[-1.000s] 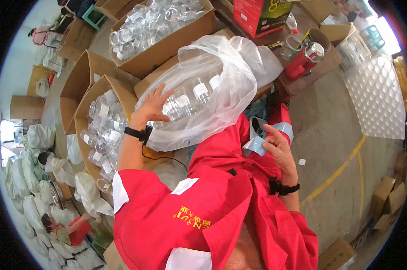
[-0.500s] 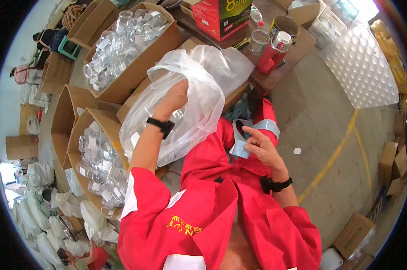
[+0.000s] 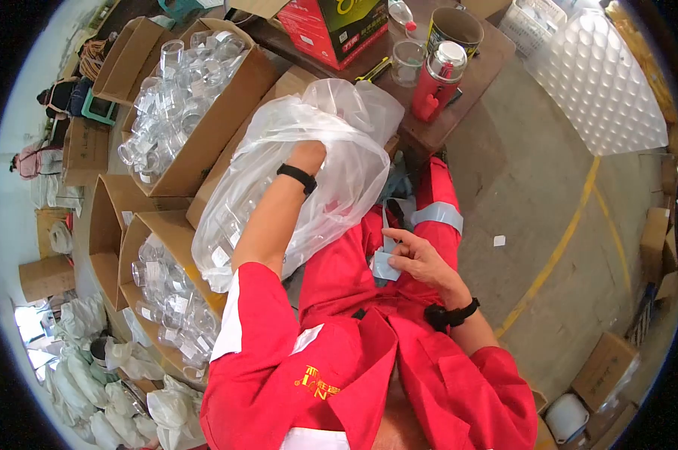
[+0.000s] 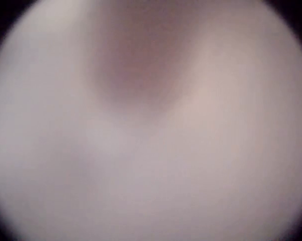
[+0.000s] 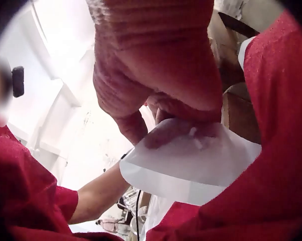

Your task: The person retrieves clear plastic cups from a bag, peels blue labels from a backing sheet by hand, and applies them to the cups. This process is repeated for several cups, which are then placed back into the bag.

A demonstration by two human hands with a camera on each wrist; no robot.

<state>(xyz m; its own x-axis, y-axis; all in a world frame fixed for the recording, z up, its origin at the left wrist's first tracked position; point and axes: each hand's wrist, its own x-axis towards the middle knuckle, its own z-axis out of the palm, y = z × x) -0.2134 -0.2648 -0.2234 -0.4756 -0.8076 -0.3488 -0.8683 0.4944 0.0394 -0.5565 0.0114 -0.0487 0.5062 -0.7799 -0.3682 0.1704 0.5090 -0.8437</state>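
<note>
- Here, head view: I see the bag (image 3: 346, 187) of jars (image 3: 235, 217) just beside a box (image 3: 180, 238); the left hand (image 3: 309, 157) is inside, fingers hidden, so I cannot tell its grip. I judge the bag soft, light, slippery; the jars fragile, best held round the middle.
- Left wrist: blur only.
- Right wrist: the right hand (image 5: 156, 75) pinches the strip (image 5: 176, 170), likely limp, best taken by an edge.
</note>
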